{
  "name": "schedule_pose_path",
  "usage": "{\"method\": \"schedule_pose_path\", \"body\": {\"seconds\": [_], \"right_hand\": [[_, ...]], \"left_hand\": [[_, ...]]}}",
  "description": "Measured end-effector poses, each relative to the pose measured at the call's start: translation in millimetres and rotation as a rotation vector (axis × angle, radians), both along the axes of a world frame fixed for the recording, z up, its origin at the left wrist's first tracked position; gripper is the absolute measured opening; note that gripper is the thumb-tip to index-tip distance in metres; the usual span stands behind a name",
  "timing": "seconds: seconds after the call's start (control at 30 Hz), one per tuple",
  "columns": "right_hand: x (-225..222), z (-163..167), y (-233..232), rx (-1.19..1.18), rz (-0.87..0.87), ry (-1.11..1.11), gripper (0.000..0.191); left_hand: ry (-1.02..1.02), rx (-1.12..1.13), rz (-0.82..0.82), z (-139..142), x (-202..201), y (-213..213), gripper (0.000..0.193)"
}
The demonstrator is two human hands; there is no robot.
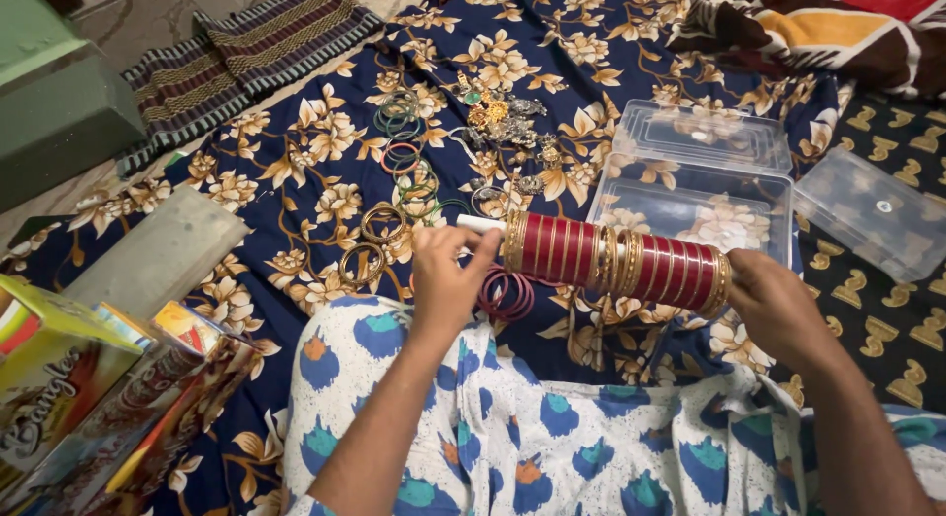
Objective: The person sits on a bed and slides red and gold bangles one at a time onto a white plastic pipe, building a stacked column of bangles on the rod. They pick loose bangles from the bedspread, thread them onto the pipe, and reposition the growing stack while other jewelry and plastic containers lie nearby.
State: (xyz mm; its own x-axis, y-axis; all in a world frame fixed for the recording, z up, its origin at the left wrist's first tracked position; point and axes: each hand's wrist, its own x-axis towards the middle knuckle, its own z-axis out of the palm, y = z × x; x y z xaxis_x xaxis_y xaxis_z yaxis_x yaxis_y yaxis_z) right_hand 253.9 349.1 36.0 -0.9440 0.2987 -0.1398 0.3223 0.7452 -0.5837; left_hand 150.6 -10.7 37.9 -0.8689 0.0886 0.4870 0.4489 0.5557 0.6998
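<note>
**Both hands on the bangle roll**

Gripping from both ends, I hold a white roll (480,222) loaded with red and gold bangles (616,261) level above my lap. My left hand (446,275) closes its grip around the bare end of the roll, fingers curled over it. My right hand (778,304) closes on the far end, just past the last gold bangle.

From the head view, a small stack of pink bangles (507,295) lies under the roll on the floral bedsheet (315,171). Loose green and gold bangles (399,166) and a heap of jewellery (503,117) are spread further out. Two clear plastic boxes (695,176) sit open behind the roll, a lid (872,220) beside them. Printed cardboard boxes (89,398) lie at my left.
</note>
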Motion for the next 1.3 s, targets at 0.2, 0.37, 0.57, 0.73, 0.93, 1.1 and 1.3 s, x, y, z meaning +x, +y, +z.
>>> {"method": "schedule_pose_path", "body": {"seconds": [0.2,0.37,0.57,0.73,0.93,1.1,1.3], "right_hand": [[-1,-1,3,-0.025,0.002,0.026,0.021],[0,-2,3,0.034,0.052,0.059,0.019],[-1,1,1,0.019,0.037,0.06,0.019],[-1,2,2,0.027,0.043,0.075,0.018],[-3,-4,8,0.047,0.032,0.023,0.017],[-2,-7,16,0.053,0.035,0.071,0.014],[-1,-14,25,0.028,0.038,0.157,0.014]], "left_hand": [[-0.117,0.162,-0.213,-20,-11,10,0.04],[-0.41,0.507,-0.351,-35,-16,13,0.029],[-0.472,0.629,-0.412,-37,-18,13,0.023],[-0.52,0.681,-0.322,-27,-18,10,0.023],[-0.443,0.809,-0.12,-16,-33,-13,0.023],[-0.437,0.662,0.004,-15,-31,-24,0.022],[-0.488,0.383,0.17,-15,-24,-18,0.021]]}}
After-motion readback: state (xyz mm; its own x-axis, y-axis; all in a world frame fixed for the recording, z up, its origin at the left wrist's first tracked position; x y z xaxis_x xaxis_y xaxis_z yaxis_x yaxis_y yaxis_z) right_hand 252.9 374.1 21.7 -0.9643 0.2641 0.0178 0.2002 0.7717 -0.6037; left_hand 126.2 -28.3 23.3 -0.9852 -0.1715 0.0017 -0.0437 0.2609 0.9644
